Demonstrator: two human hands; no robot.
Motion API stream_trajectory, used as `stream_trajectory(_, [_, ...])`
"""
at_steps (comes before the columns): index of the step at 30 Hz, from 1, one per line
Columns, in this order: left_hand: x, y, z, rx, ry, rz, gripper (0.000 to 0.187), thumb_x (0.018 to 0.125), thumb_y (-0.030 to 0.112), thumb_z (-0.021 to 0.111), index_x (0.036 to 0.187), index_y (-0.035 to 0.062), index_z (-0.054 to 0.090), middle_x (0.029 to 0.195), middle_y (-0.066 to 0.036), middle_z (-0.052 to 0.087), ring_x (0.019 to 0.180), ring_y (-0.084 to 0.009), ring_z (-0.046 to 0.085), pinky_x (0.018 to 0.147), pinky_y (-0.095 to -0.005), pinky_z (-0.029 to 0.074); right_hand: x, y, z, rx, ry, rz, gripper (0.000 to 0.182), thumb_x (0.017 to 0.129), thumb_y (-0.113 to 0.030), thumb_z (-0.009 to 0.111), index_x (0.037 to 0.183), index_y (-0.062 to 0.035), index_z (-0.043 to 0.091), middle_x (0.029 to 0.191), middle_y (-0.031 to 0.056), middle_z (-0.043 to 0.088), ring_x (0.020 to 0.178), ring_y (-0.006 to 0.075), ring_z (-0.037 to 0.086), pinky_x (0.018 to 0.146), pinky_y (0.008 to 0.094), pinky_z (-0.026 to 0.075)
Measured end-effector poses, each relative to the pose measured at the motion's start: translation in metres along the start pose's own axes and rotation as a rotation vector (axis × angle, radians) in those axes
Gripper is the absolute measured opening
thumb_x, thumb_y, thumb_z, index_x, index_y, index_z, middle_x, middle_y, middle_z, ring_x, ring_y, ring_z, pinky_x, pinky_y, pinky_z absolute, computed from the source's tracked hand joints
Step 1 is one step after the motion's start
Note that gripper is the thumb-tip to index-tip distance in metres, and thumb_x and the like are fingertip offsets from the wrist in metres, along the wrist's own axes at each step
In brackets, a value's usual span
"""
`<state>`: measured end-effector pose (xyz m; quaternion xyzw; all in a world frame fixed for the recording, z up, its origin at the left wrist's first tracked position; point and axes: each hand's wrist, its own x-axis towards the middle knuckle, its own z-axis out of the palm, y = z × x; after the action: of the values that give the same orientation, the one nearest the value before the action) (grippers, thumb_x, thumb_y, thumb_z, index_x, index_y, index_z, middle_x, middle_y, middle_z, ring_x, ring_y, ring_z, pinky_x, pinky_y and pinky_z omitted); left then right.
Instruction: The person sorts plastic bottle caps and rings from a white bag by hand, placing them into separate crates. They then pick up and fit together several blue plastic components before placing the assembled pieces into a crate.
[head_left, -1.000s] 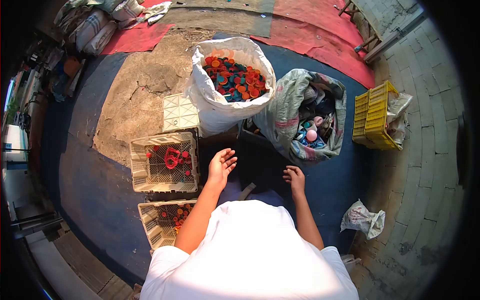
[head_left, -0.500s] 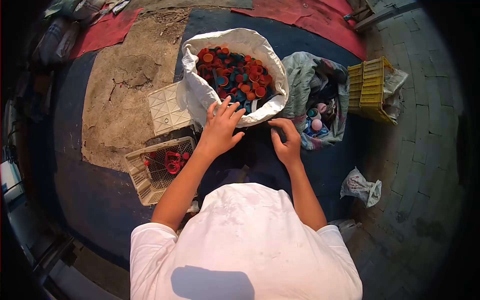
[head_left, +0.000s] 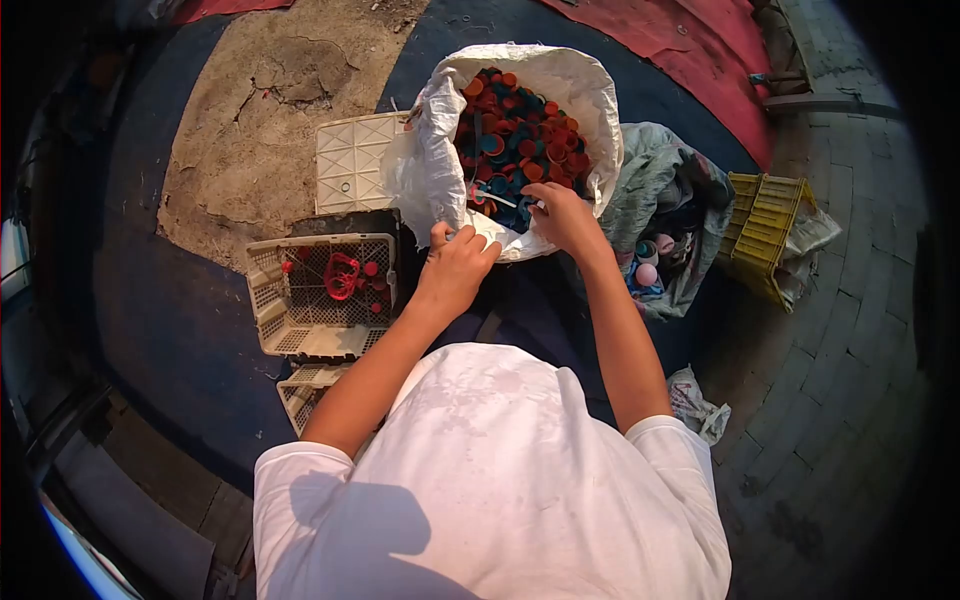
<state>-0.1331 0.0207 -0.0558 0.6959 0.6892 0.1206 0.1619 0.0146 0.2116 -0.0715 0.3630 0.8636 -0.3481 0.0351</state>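
A white woven sack stands upright before me with its mouth wide and its rim rolled outward. Loose caps, mostly red, orange and dark teal, fill it. My left hand grips the near left rim of the sack with curled fingers. Over the near right rim reaches my right hand, its bent fingers apart above the caps and partly hidden. Close to those fingertips a thin white strip lies among the caps.
A beige plastic crate with red pieces is at left, beside a white lattice panel. At right are a grey-green sack holding mixed items, a yellow crate and a white plastic bag.
My left hand has gone from lying spread at the rim to gripping it. My right hand has moved from outside the sack into its mouth. The view has shifted.
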Motion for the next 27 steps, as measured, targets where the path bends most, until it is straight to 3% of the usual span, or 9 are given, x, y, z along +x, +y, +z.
stream_trajectory(3, [0.001, 0.001, 0.001, 0.022, 0.001, 0.019, 0.044, 0.073, -0.003, 0.071, 0.114, 0.014, 0.069, 0.095, 0.0, 0.067, 0.107, -0.0181, 0.061, 0.103, -0.0475, 0.029, 0.023, 0.028, 0.027, -0.21, -0.098, -0.034, 0.043, 0.082, -0.009, 0.07, 0.125, -0.0105, 0.071, 0.117, 0.0145, 0.071, 0.106, 0.0351, 0.07, 0.091, 0.0459, 0.056])
stream_trajectory(9, [0.004, 0.008, -0.003, 0.005, 0.025, -0.023, 0.036, 0.075, -0.002, 0.07, 0.108, 0.0142, 0.07, 0.093, 0.0, 0.067, 0.107, -0.0181, 0.062, 0.106, -0.0488, 0.028, 0.035, 0.043, 0.031, -0.446, -0.273, -0.127, 0.062, 0.066, -0.003, 0.071, 0.126, -0.0165, 0.072, 0.127, 0.0063, 0.067, 0.106, 0.0321, 0.071, 0.085, 0.044, 0.059])
stream_trajectory(13, [0.004, 0.013, -0.001, -0.012, 0.059, -0.048, 0.035, 0.077, -0.001, 0.07, 0.109, 0.0142, 0.071, 0.093, 0.0, 0.067, 0.107, -0.0181, 0.062, 0.107, -0.0492, 0.028, 0.032, 0.033, 0.025, -0.587, -0.376, -0.122, 0.058, 0.074, -0.006, 0.069, 0.131, -0.019, 0.069, 0.123, 0.012, 0.065, 0.106, 0.0312, 0.071, 0.085, 0.0449, 0.058])
stream_trajectory(16, [0.004, 0.013, 0.001, -0.009, 0.058, -0.062, 0.035, 0.078, -0.001, 0.07, 0.11, 0.014, 0.072, 0.093, 0.0, 0.067, 0.107, -0.0182, 0.062, 0.108, -0.0494, 0.028, 0.038, 0.044, 0.038, -0.623, -0.219, -0.213, 0.056, 0.078, -0.003, 0.066, 0.131, -0.0193, 0.068, 0.118, 0.0151, 0.064, 0.101, 0.0319, 0.072, 0.082, 0.0453, 0.058])
stream_trajectory(19, [0.003, 0.013, 0.003, 0.001, 0.051, -0.069, 0.035, 0.078, 0.0, 0.07, 0.11, 0.0139, 0.072, 0.092, 0.0, 0.067, 0.107, -0.0182, 0.062, 0.108, -0.0497, 0.028, 0.04, 0.05, 0.04, -0.624, -0.236, -0.231, 0.053, 0.08, -0.001, 0.063, 0.129, -0.0191, 0.069, 0.12, 0.0168, 0.064, 0.1, 0.033, 0.072, 0.081, 0.0456, 0.057])
stream_trajectory(27, [0.004, 0.014, 0.0, -0.009, 0.072, -0.078, 0.037, 0.08, 0.002, 0.07, 0.115, 0.0142, 0.072, 0.094, -0.001, 0.068, 0.106, -0.0182, 0.062, 0.111, -0.0496, 0.029, 0.034, 0.043, 0.019, -0.443, -0.121, -0.237, 0.044, 0.077, -0.001, 0.065, 0.118, -0.016, 0.07, 0.121, 0.0122, 0.064, 0.102, 0.0374, 0.069, 0.082, 0.0475, 0.056])
